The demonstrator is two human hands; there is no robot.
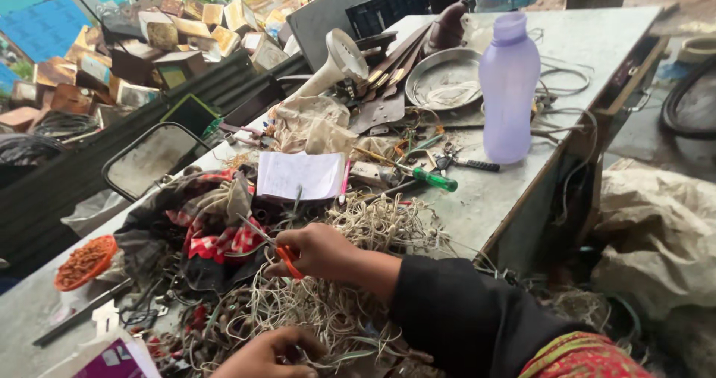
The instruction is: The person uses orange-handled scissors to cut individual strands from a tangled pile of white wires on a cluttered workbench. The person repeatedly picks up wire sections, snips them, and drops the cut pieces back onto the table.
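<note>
Two hands work over a tangled heap of pale wires point(350, 303) on the grey metal table point(514, 184). Nearest, the left hand point(272, 353) rests in the tangle, fingers curled, though what they pinch is hidden. Just beyond, the right hand point(321, 251) grips orange-handled scissors point(270, 245), blades pointing left over a red checked cloth point(216, 232). Farther off lie a white notepad point(300, 175), a green-handled screwdriver point(429, 178) and a lilac bottle point(509, 87), upright.

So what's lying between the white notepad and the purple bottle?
In the head view, a green-handled screwdriver and pliers lie on the metal table between the notepad and bottle.
</note>
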